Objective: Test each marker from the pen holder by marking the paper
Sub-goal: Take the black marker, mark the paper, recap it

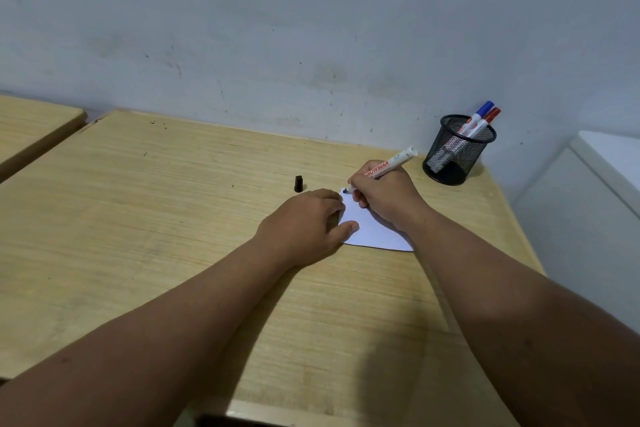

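Note:
A small white paper (pixel 372 230) lies on the wooden desk (pixel 173 218). My right hand (pixel 386 196) grips an uncapped white marker (pixel 391 163), its tip touching the paper's far corner, where a dark mark shows. Flat on the paper's left edge rests my left hand (pixel 306 222), thumb on the sheet. The marker's black cap (pixel 298 183) stands on the desk just beyond my left hand. A black mesh pen holder (pixel 457 149) at the desk's far right corner holds a blue-capped marker (pixel 479 114) and a red-capped marker (pixel 486 120).
A scuffed grey wall (pixel 311 45) runs along the desk's far edge. A second wooden desk (pixel 31 128) sits at the far left across a narrow gap. A white surface (pixel 609 156) stands to the right, beyond the desk's right edge.

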